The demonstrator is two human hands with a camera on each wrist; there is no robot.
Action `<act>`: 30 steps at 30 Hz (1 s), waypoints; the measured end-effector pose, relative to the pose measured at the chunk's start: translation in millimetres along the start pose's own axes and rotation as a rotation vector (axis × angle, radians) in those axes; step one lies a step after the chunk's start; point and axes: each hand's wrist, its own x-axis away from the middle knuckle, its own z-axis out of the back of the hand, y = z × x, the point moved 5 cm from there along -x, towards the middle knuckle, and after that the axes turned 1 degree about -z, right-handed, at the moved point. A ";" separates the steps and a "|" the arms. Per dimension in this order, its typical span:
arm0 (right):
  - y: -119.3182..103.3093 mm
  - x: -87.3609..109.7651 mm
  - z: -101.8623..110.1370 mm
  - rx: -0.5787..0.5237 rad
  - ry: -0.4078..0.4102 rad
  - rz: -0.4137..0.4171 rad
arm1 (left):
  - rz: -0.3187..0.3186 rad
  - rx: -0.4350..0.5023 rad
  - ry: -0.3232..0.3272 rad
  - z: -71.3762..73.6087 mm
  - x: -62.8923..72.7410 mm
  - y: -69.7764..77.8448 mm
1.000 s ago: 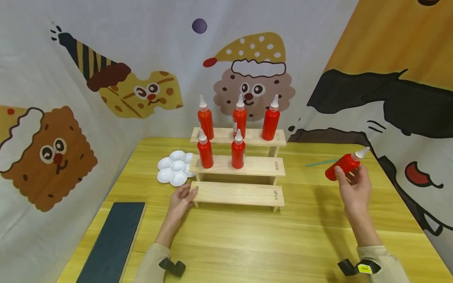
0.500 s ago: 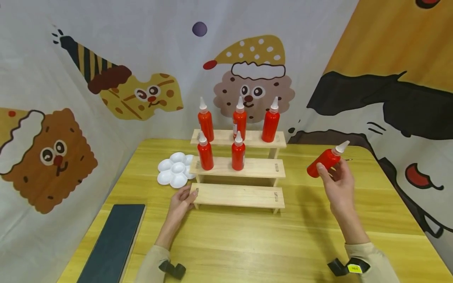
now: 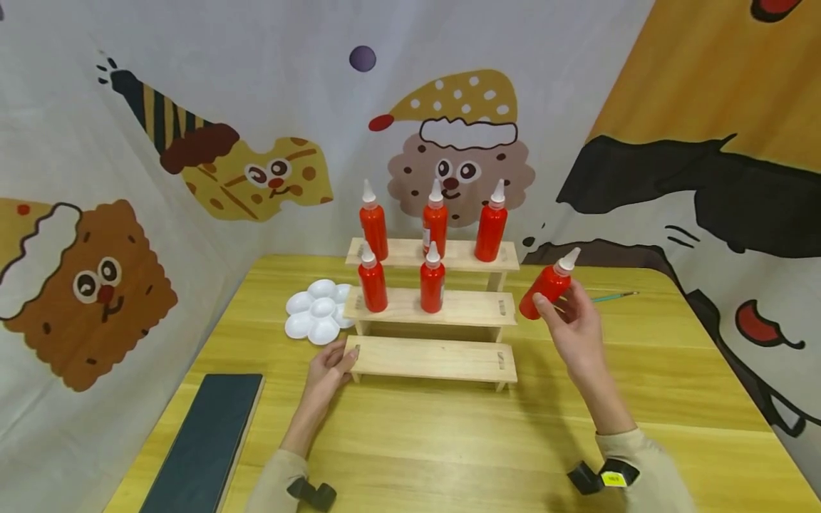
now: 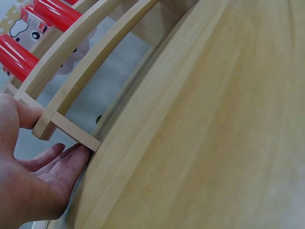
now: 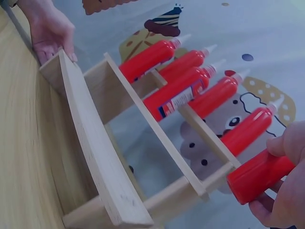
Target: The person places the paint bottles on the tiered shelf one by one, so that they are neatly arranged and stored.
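In my right hand (image 3: pixel 580 328) is a red paint bottle (image 3: pixel 545 291) with a white pointed nozzle, tilted and held in the air just right of the stand's middle step. The wooden three-step stand (image 3: pixel 430 356) is at the centre of the table. My left hand (image 3: pixel 328 370) grips the left end of its lowest step; in the left wrist view the thumb lies at the plank's end and the fingers (image 4: pixel 71 164) at the leg. Two red bottles (image 3: pixel 432 286) stand upright on the middle step, three more (image 3: pixel 491 229) on the top one. The lowest step is bare.
A white flower-shaped palette (image 3: pixel 321 311) lies left of the stand, partly behind it. Nearer on the left is a dark flat board (image 3: pixel 204 442). A thin teal brush (image 3: pixel 616 296) lies beyond my right hand. A printed cloth (image 3: pixel 256 57) hangs behind the table.
My right hand has carried the red bottle leftward, close to the stand, bringing the brush behind it back into view. My left hand has stayed on the lowest step.
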 end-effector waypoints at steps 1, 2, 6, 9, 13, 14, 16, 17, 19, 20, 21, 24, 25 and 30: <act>-0.6 -0.7 -4.4 -0.005 -0.014 0.007 | -0.001 -0.001 0.001 0.2 0.1 -0.4; -1.1 -1.6 -8.6 -0.012 -0.027 0.014 | -0.003 -0.003 0.003 0.4 0.0 -0.9; -1.8 -5.2 -25.6 -0.034 -0.086 0.029 | -0.003 -0.008 0.014 1.3 0.3 -1.4; -0.1 -7.4 -36.3 -0.047 -0.119 0.030 | -0.002 -0.006 0.017 1.0 0.9 -0.7; 2.6 -8.7 -48.1 -0.055 -0.157 0.025 | -0.004 0.001 0.013 -0.6 1.7 -0.2; 2.9 -8.9 -50.6 -0.055 -0.165 0.025 | -0.005 0.003 0.012 -0.9 1.8 -0.3; 2.8 -8.9 -54.9 -0.059 -0.183 0.026 | -0.007 0.009 0.010 -1.7 2.2 -0.3; 2.4 -8.6 -56.7 -0.059 -0.191 0.027 | -0.007 0.010 0.010 -2.1 2.4 -0.7; 1.4 -8.3 -59.8 -0.058 -0.203 0.030 | -0.009 0.017 0.010 -2.9 2.8 -1.0; 1.0 -8.4 -61.1 -0.059 -0.207 0.031 | -0.010 0.016 0.010 -3.2 3.0 -1.2; 0.5 -7.9 -62.1 -0.060 -0.212 0.031 | -0.011 0.013 0.010 -3.7 3.0 -1.4; -0.1 -8.2 -65.4 -0.058 -0.223 0.029 | -0.011 0.006 0.013 -4.5 2.6 -1.4; -0.1 -8.3 -66.1 -0.056 -0.224 0.029 | -0.011 0.001 0.014 -4.5 2.3 -1.6; -0.1 -8.1 -67.3 -0.035 -0.224 0.028 | -0.009 -0.004 0.011 -5.0 2.7 -0.8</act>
